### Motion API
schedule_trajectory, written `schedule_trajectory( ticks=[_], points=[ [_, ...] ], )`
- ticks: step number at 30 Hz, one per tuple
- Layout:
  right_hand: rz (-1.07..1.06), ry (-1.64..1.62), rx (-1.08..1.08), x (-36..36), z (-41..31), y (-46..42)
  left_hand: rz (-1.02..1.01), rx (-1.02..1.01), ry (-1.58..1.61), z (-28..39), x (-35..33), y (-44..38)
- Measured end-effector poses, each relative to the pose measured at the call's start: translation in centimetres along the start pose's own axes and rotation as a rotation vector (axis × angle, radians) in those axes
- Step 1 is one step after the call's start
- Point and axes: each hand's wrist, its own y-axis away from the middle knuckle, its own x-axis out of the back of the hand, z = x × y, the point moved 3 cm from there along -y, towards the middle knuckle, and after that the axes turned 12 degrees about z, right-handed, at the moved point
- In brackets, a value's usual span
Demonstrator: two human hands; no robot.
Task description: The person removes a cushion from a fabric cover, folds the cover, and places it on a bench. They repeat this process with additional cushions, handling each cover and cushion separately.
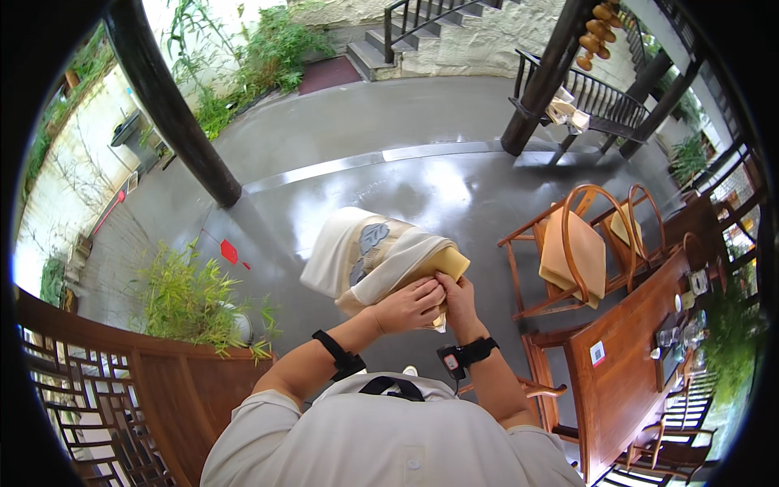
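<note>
In front of my body I hold a cream fabric cushion cover (328,252) with a beige band and a blue-grey cloud motif. A yellow foam pad (447,263) sticks out of its right end; the rest of the pad is hidden in the cloth. My left hand (412,304) lies across the near side of that end, fingers bent on the edge. Close against it, my right hand (461,304) pinches the same edge with thumb and fingers. The fingertips of both hands nearly meet, and the bundle hangs tilted above the grey floor.
Wooden armchairs on the right bear peach foam pads (572,249). A wooden table (614,353) with glassware stands nearer. Cream cloths (566,112) lie on a railing bench. Dark pillars (176,103), a potted bamboo (195,298) and a lattice-backed wooden seat (164,389) flank me.
</note>
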Motion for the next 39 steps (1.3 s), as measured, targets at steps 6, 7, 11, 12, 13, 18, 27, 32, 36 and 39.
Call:
schedule_trajectory(
  ticks=[6,7,11,12,13,18,27,32,36,39],
  points=[
    [0.103,0.012,0.144,3.9,-0.8,-2.9,-0.008,0.265,-0.040,0.0,3.4,3.5],
    [0.108,-0.026,0.127,4.5,-1.7,-2.9,0.080,0.430,-0.143,-0.4,4.6,5.0],
    [0.088,0.026,0.185,5.8,-5.7,-1.2,0.339,1.238,-0.186,-4.7,5.6,14.0],
    [0.076,0.019,0.180,6.7,-5.8,-1.6,0.400,1.448,-0.122,-6.0,5.2,16.1],
    [0.055,0.012,0.173,6.9,-5.7,-1.9,0.467,1.531,-0.071,-7.3,4.6,18.4],
    [0.105,0.017,0.258,6.5,-6.6,-1.0,0.421,1.125,-0.295,-6.8,4.0,13.0],
    [-0.020,0.209,0.402,2.3,-7.3,1.9,0.307,0.948,-0.168,-4.1,1.8,8.2],
    [-0.156,0.435,0.621,2.1,-8.2,3.4,0.436,1.000,-0.372,-6.5,3.8,8.4],
    [-0.056,0.560,0.782,3.3,-8.6,3.3,0.304,1.205,-0.272,-8.2,6.0,8.3],
    [0.080,0.339,0.614,6.7,-8.7,1.9,0.122,1.195,0.460,-7.2,6.9,5.9]
  ],
)
